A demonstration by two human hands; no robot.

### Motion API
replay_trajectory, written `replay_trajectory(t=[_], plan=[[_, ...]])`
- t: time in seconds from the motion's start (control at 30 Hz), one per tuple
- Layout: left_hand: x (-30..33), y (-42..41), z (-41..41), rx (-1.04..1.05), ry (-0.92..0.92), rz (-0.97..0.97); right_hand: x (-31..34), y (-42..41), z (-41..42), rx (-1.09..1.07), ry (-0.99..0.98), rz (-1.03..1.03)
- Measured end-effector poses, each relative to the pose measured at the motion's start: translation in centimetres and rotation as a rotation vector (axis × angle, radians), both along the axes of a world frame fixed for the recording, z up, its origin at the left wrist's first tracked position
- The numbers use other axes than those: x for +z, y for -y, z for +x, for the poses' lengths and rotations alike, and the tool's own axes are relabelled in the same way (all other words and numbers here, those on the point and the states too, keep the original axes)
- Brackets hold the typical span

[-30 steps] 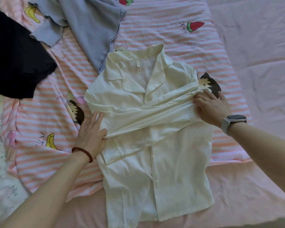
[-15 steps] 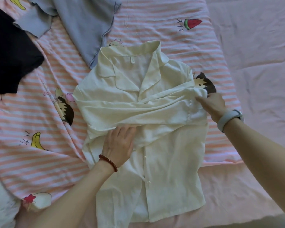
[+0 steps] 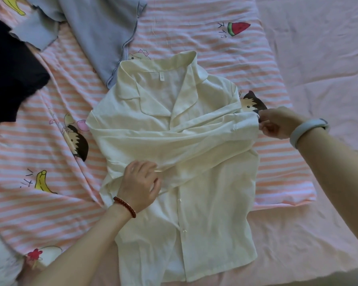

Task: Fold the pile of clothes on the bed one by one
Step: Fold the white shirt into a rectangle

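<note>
A cream button-up shirt [image 3: 205, 203] lies face up in the middle of the bed, collar at the far end, both sleeves folded across its chest. My left hand [image 3: 140, 185] sits on the shirt's left side, fingers curled and pinching the lower edge of the folded sleeve. My right hand [image 3: 277, 123] pinches the sleeve cuff at the shirt's right edge. A light blue garment [image 3: 99, 27] lies spread at the far left, its hem touching the shirt's collar. Part of a black garment [image 3: 8, 75] shows at the left edge.
A pink-and-white striped blanket [image 3: 194, 32] with cartoon prints lies under the clothes. The plain pink sheet [image 3: 318, 48] stretches along the right side and the near edge. A pale patterned cloth [image 3: 0, 261] shows at the bottom left corner.
My left hand slid from beside the shirt's left edge onto the shirt and now pinches the sleeve. My right hand went from lying flat on the cuff to pinching it at the edge.
</note>
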State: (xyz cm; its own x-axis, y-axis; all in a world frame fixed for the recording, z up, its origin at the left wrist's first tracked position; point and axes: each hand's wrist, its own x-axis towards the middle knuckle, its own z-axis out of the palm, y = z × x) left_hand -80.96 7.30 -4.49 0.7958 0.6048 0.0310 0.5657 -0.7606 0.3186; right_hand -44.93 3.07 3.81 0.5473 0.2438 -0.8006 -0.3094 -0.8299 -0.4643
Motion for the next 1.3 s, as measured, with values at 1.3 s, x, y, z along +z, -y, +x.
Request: replay_trajectory(t=[1.3], plan=[[2.3,-10.5,5.5,0.462,-0.036,-0.280,-3.4,2.9,-1.5,0.295,0.631,0.172]])
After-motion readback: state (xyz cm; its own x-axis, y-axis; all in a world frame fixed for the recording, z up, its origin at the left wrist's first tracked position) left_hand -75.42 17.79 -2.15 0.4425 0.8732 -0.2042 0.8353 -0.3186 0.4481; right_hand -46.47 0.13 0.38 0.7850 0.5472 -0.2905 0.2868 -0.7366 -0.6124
